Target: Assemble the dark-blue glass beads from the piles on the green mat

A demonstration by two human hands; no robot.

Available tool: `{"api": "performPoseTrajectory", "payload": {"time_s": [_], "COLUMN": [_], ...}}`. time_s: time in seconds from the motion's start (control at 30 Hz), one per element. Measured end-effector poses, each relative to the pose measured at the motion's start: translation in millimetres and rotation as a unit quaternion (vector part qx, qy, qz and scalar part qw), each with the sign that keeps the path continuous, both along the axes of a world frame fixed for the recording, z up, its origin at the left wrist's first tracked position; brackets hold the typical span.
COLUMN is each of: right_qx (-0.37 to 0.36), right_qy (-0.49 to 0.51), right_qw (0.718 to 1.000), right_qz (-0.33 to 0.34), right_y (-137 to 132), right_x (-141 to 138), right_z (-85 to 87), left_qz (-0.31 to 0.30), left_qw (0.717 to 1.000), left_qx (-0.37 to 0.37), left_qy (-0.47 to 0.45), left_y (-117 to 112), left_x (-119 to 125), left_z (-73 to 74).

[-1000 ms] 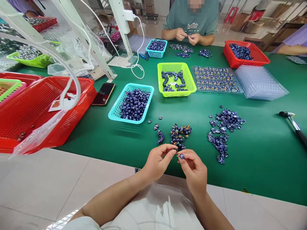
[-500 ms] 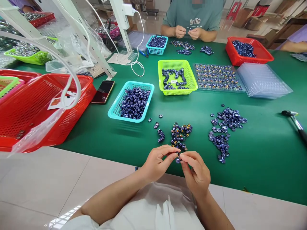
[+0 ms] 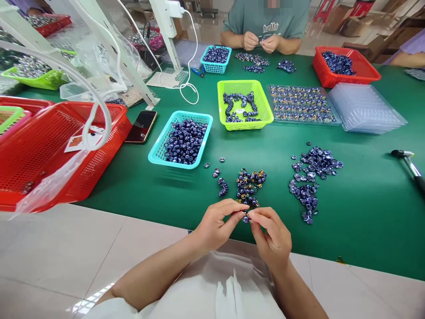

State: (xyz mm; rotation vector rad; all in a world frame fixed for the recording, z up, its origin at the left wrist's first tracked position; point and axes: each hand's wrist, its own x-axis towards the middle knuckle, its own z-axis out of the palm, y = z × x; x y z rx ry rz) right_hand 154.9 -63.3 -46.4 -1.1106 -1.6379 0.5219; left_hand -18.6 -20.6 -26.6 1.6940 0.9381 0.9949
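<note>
My left hand [image 3: 221, 224] and my right hand [image 3: 272, 235] meet at the front edge of the green table. Between their fingertips, both pinch one small shiny dark-blue metal piece [image 3: 245, 219] with a rounded face. The fingers hide part of it. Just beyond lies a pile of dark-blue pieces with orange and gold bits [image 3: 250, 184]. Left of that pile sits a curved row of dark-blue pieces [image 3: 222, 188], with a few loose ones above it. A heap of flat, round dark-blue pieces [image 3: 308, 181] is spread to the right.
A light-blue basket [image 3: 154, 153] of dark-blue pieces, a lime-green basket [image 3: 268, 104], a filled clear tray [image 3: 303, 122] and stacked clear trays [image 3: 368, 108] stand farther back. A phone [image 3: 142, 126] and red basket [image 3: 111, 146] are left, a hammer-like tool [image 3: 410, 166] right. A co-worker [image 3: 268, 26] sits opposite.
The view has shifted slightly. Both hands keep their pinch on the small piece, with hardly any visible movement.
</note>
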Motion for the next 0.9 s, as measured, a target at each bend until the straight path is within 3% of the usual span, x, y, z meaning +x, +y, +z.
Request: {"api": "performPoseTrajectory", "payload": {"time_s": [0.67,0.9], "right_qx": [0.027,-0.142], "right_qy": [-0.031,0.044], "right_qw": [0.999,0.988], "right_qz": [-0.024,-0.041], "right_y": [2.2,-0.7], "right_x": [-4.5,-5.4], "right_z": [2.2,0.3], "left_qz": [-0.014,0.027], "left_qw": [0.999,0.999], "left_qx": [0.031,0.030], "left_qy": [-0.007,-0.008], "left_y": [0.5,-5.0], "left_x": [-0.2,2.6], "left_z": [-2.1,-4.0]}}
